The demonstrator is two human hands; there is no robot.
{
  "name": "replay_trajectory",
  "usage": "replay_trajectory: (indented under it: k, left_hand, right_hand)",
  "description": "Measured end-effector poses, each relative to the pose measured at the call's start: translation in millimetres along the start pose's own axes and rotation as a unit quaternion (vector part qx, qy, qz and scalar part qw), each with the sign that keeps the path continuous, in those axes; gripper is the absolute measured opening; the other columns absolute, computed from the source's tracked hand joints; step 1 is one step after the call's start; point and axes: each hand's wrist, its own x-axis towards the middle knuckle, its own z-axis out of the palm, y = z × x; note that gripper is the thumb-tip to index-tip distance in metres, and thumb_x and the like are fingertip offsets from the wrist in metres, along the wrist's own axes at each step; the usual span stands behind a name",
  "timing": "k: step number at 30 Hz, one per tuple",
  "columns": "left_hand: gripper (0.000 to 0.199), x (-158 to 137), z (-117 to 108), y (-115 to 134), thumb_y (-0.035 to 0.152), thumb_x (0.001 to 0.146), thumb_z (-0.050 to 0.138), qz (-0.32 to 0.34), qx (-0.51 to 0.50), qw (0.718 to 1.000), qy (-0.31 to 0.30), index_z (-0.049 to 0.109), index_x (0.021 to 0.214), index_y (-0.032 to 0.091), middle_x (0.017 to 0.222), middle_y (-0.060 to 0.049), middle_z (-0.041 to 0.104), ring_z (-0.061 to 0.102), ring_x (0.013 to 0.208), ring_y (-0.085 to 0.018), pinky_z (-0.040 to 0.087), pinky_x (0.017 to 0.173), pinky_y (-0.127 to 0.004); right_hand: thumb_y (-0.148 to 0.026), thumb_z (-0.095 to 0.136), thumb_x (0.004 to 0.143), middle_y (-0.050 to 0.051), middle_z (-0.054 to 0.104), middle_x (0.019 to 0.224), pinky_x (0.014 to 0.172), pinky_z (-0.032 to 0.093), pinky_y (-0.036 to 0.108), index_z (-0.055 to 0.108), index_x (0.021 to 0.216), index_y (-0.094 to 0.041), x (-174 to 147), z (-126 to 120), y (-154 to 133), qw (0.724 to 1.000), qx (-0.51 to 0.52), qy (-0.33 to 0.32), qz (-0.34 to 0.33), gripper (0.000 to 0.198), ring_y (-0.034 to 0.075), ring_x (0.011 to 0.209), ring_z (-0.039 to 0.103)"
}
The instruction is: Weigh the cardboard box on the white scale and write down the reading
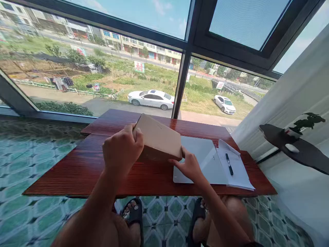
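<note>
A brown cardboard box [159, 137] is held tilted over the dark red wooden table [89, 164]. My left hand [123, 147] grips its left end, thumb on the near side and the other fingers mostly hidden behind it. At the lower right corner, my right hand [189, 164] pinches the box between thumb and fingers. Under and beside my right hand lies a closed silver laptop [205, 161]. The box's underside and far side are out of sight.
Right of the laptop are paper sheets [239, 171] with a black pen [229, 163] on top. A dark shelf [305, 154] carrying a potted plant [305, 123] stands by the white curtain [277, 89]. Large windows rise behind the table.
</note>
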Motion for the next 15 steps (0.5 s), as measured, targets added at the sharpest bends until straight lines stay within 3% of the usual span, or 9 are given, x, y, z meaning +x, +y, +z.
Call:
replay_trajectory:
  k: [4, 7, 11, 15]
  left_hand:
    - [0.058, 3.4, -7.0, -3.7, 0.045, 0.096, 0.022, -0.029, 0.019, 0.999, -0.029, 0.065, 0.122, 0.016, 0.088, -0.018, 0.074, 0.070, 0.085, -0.037, 0.048, 0.075, -0.043]
    - [0.058, 6.4, -13.3, -8.2, 0.045, 0.096, 0.021, -0.043, 0.025, 0.997, -0.063, 0.066, 0.119, 0.015, 0.090, -0.021, 0.073, 0.070, 0.089, -0.039, 0.048, 0.077, -0.045]
    - [0.059, 11.3, -16.6, -14.2, 0.043, 0.096, 0.020, -0.049, 0.032, 0.992, -0.111, 0.064, 0.117, 0.011, 0.097, -0.025, 0.072, 0.069, 0.095, -0.043, 0.049, 0.079, -0.047]
    - [0.058, 16.8, -12.6, -17.2, 0.043, 0.095, 0.021, -0.066, 0.035, 0.988, -0.135, 0.064, 0.115, 0.010, 0.099, -0.025, 0.072, 0.069, 0.099, -0.043, 0.049, 0.081, -0.048]
  right_hand:
    - [-0.057, 0.070, 0.084, 0.009, 0.071, 0.111, 0.083, 0.048, 0.035, 0.054, 0.137, -0.019, -4.4, 3.9, -4.0, 1.000, 0.000, 0.001, -0.013, 0.067, 0.030, 0.103, 0.067]
    - [-0.060, 0.070, 0.083, 0.012, 0.065, 0.128, 0.094, 0.049, 0.040, 0.043, 0.148, -0.018, -5.1, 8.9, -3.1, 0.999, 0.011, -0.011, -0.030, 0.082, 0.032, 0.118, 0.062]
    - [-0.064, 0.069, 0.081, 0.017, 0.041, 0.156, 0.119, 0.034, 0.045, 0.028, 0.158, -0.015, -3.9, 17.7, 2.7, 0.999, 0.009, -0.022, -0.047, 0.100, 0.031, 0.146, 0.039]
    - [-0.068, 0.066, 0.081, 0.018, 0.019, 0.166, 0.128, 0.020, 0.043, 0.013, 0.162, -0.007, -3.5, 22.9, 4.4, 0.998, 0.005, -0.047, -0.039, 0.114, 0.026, 0.156, 0.019]
